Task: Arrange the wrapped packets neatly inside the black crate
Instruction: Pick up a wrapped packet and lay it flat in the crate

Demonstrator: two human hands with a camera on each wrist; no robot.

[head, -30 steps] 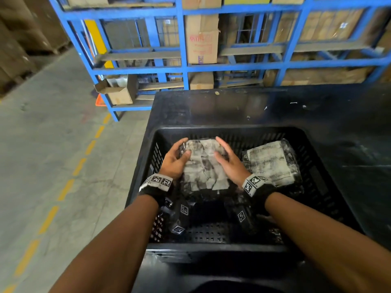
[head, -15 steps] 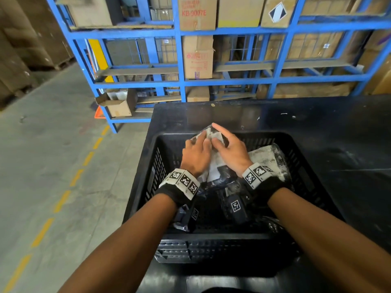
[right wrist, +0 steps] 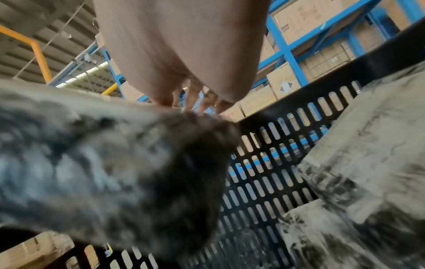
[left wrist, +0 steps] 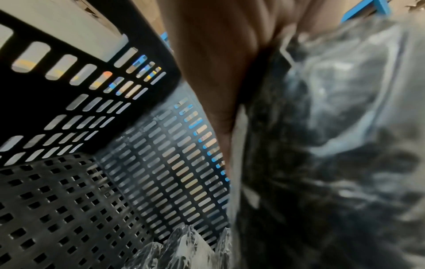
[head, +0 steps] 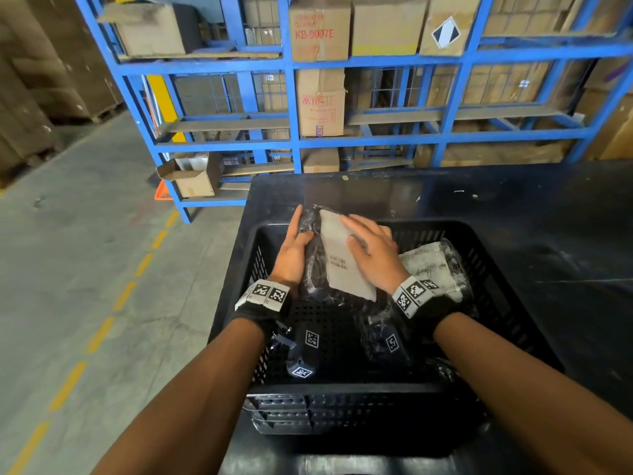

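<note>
The black perforated crate (head: 254, 269) stands on a black table. Both hands hold one wrapped packet (head: 342, 265) tilted up on edge near the crate's far wall; it is dark plastic with a grey card face towards me. My left hand (head: 298, 234) lies along its left side with the thumb across the front. My right hand (head: 371, 246) presses spread fingers on the card. In the left wrist view the palm (left wrist: 218, 63) lies against the packet (left wrist: 333, 145). In the right wrist view the fingertips (right wrist: 195, 107) touch the packet (right wrist: 92, 163). A second packet (head: 435, 265) lies at the crate's right (right wrist: 379, 145).
More dark wrapped plastic (head: 383, 332) lies on the crate floor under my right wrist. The slotted crate walls (left wrist: 92, 109) (right wrist: 276, 172) stand close around both hands. Blue racking (head: 291, 142) with cardboard boxes stands behind the table (head: 548, 234). Concrete floor (head: 85, 269) runs along the left.
The packet lay flat under both hands a second ago; it has been lifted and turned up on edge, with the plain grey card now facing me. The second packet has not moved.
</note>
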